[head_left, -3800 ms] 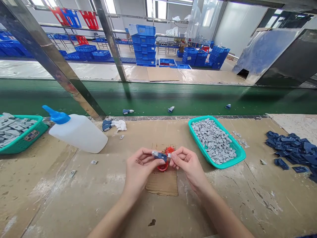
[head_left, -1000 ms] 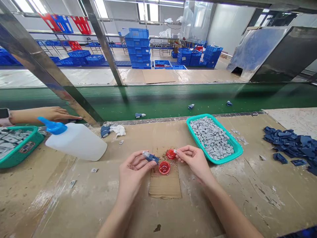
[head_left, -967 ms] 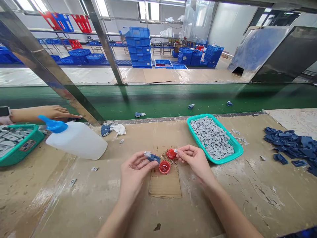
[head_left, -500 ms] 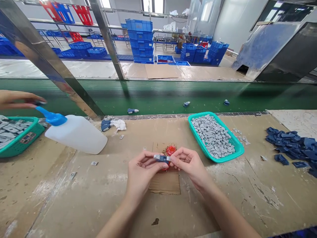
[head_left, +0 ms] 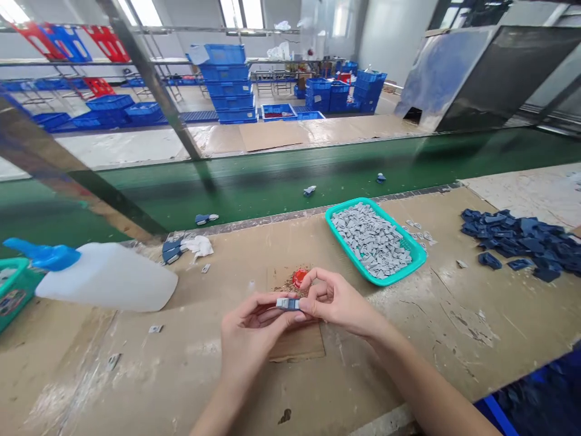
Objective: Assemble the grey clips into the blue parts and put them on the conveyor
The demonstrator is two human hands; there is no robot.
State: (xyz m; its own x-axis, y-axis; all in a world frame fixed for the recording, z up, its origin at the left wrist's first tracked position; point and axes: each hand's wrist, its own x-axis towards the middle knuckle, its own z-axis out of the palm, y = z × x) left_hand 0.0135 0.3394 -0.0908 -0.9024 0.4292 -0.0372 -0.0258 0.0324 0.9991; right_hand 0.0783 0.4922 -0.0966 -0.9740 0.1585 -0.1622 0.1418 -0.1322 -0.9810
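Note:
Between the fingers of my left hand (head_left: 249,330) is a small blue-and-grey plastic part (head_left: 287,304), lying crosswise. My right hand (head_left: 333,303) is closed at the part's right end, thumb and forefinger pinching it there. Both hands hover over a piece of cardboard (head_left: 299,346) on the bench. Just behind the fingers a round red object (head_left: 299,278) shows, partly hidden. To the right stands a turquoise basket (head_left: 330,225) filled with small grey plastic pieces (head_left: 372,236).
A white squeeze bottle (head_left: 113,275) with a blue nozzle lies at left, beside another green basket (head_left: 18,297). Dark blue parts (head_left: 521,239) are heaped at right. Beyond the bench runs a green conveyor belt (head_left: 258,181) carrying several parts. A metal post (head_left: 154,79) slants up at left.
My view has swung to the right, so the bench appears tilted and shifted left. Another person's hand at the far left has gone out of view. Both my hands still hold the part.

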